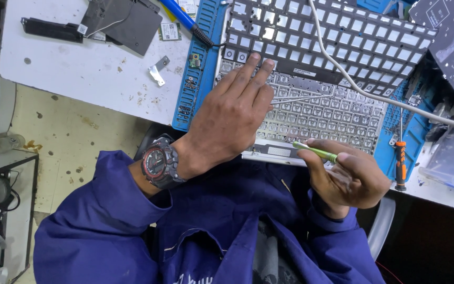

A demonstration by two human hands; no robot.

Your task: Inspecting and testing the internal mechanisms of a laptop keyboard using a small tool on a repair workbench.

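The bare keyboard frame [321, 113] lies on the blue mat [198, 73] on your table [80, 68], just ahead of you. Your left hand [229, 118] presses flat on it, grip released. Your right hand [350, 176] has its grip clenched on a green tool [315, 151] at the frame's near edge.

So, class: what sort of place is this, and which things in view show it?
Probably an electronics or laptop repair bench. The left hand presses on a stripped keyboard panel lying on a blue work mat, the right hand holds a thin green tool, and a small circuit card lies nearby.
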